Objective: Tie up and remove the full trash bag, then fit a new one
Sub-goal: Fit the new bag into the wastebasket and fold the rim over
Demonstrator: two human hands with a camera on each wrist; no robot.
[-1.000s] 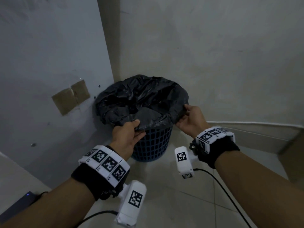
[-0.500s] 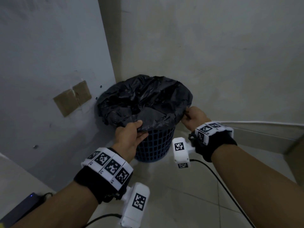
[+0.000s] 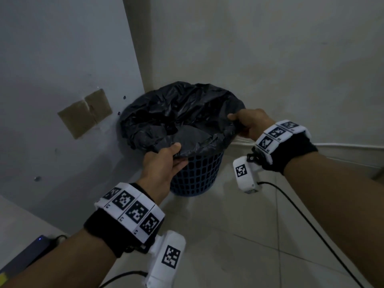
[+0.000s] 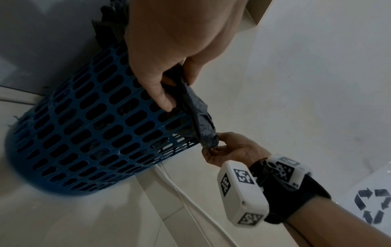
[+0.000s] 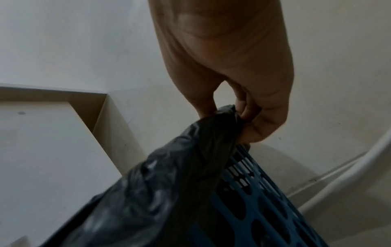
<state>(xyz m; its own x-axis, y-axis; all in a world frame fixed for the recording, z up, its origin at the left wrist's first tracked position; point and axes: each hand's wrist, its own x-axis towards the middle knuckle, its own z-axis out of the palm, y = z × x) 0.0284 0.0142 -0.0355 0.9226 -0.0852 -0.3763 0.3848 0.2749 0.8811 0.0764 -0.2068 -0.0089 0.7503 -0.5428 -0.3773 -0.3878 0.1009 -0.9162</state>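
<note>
Both hands, left hand (image 3: 164,165) and right hand (image 3: 252,124), pinched the trash bag (image 3: 180,113) edge off the bin (image 3: 199,173); next, gather it to tie.

walls (image 3: 270,48): pale plaster corner | floor (image 3: 239,235): light tiles | cardboard patch (image 3: 85,113): left panel

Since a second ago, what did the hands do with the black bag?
The right hand moved up and lifted its edge of the bag off the rim on that side; the edge now stands above the blue bin. The left hand kept pinching the near edge in about the same spot. The bin stayed in the corner, and the bag is not tied.
</note>
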